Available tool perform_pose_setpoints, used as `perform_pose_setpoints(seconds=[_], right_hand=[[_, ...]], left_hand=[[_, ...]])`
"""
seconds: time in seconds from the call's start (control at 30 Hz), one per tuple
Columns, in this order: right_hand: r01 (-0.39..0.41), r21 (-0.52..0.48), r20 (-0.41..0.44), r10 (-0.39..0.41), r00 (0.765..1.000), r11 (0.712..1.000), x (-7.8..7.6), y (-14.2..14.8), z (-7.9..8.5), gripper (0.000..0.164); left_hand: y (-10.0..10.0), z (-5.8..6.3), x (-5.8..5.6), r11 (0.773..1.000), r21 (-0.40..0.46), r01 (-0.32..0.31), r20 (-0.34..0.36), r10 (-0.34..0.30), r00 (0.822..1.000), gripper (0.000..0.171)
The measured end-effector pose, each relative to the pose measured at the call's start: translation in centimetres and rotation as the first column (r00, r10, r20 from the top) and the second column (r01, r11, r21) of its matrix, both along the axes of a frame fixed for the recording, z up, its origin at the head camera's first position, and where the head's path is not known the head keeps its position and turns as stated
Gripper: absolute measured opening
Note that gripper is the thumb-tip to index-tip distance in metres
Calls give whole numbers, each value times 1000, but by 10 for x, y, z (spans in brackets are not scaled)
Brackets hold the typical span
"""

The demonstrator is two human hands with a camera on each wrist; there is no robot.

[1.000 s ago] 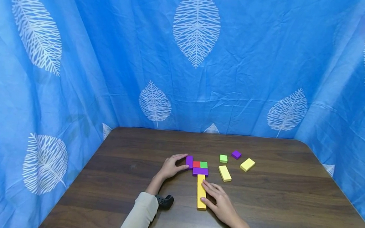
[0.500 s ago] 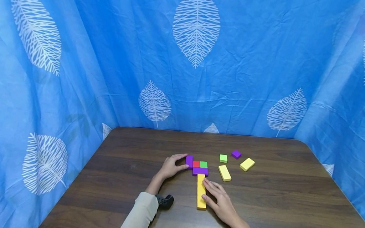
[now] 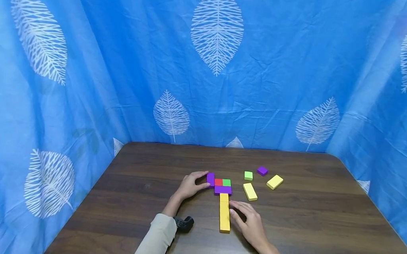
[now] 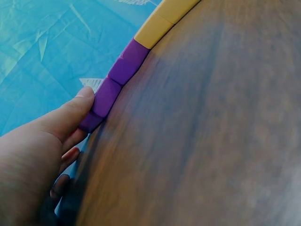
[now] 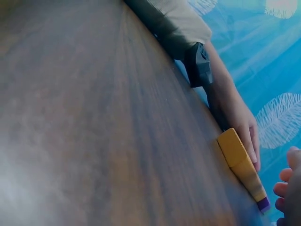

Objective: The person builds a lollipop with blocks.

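While the left arm slants forward and inward in a pale cloth sleeve (image 3: 153, 238), the left hand (image 3: 188, 187) pinches a smooth purple rectangular block (image 3: 210, 179) between thumb and forefinger, the forefinger reaching its far end. Just right of that pinch sit a red square block (image 3: 218, 182), a bright green square block (image 3: 226, 182) and, nearer the person, a second purple rectangular block (image 3: 222, 190) set crosswise. From there a straight orange-yellow bar (image 3: 224, 216) of end-to-end blocks runs nearer. Right of this bar, the right hand (image 3: 249, 226) angles inward, fingers loosely bent, thumb and forefinger parted, tips just beside it; whether they touch I cannot tell. Beyond them lies a pale yellow rectangular block (image 3: 250, 192).
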State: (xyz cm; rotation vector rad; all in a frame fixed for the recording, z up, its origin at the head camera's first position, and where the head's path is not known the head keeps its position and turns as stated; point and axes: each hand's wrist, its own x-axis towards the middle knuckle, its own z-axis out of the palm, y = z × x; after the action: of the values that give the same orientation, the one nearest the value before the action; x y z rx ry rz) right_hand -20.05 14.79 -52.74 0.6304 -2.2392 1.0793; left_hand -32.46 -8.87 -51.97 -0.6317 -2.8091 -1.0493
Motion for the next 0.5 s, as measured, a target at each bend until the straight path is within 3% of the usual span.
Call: perform_pose_setpoints(seconds=[0.23,0.5], right_hand=[[6,13,-38,-5,999,1000,-12,11,15,17],[88,24,-63,-87,994,996,-49,38,29,23]], left_hand=[[-1,-1,0,1000,-17,6,7,-6,1000,57],[-3,-1,-1,1000,-19,19,-22,-20,1000,57]])
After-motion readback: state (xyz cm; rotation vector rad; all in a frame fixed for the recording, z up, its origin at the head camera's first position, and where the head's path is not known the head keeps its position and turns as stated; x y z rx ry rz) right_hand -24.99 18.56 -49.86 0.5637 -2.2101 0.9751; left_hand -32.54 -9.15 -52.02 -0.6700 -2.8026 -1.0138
